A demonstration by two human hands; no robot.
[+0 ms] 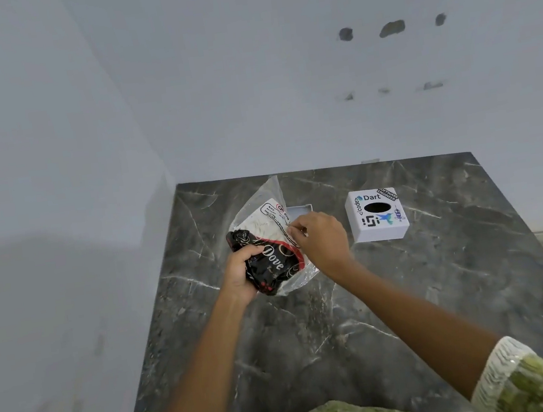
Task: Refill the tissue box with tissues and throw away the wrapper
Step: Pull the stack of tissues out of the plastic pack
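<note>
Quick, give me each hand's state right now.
Left hand: closed, gripping the tissue pack at its dark printed end.
Right hand: fingers pinched on the pack's clear wrapper edge.

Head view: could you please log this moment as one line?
left hand: grips tissue pack | right hand: pinches pack's top edge | tissue box cover: on counter, apart
</note>
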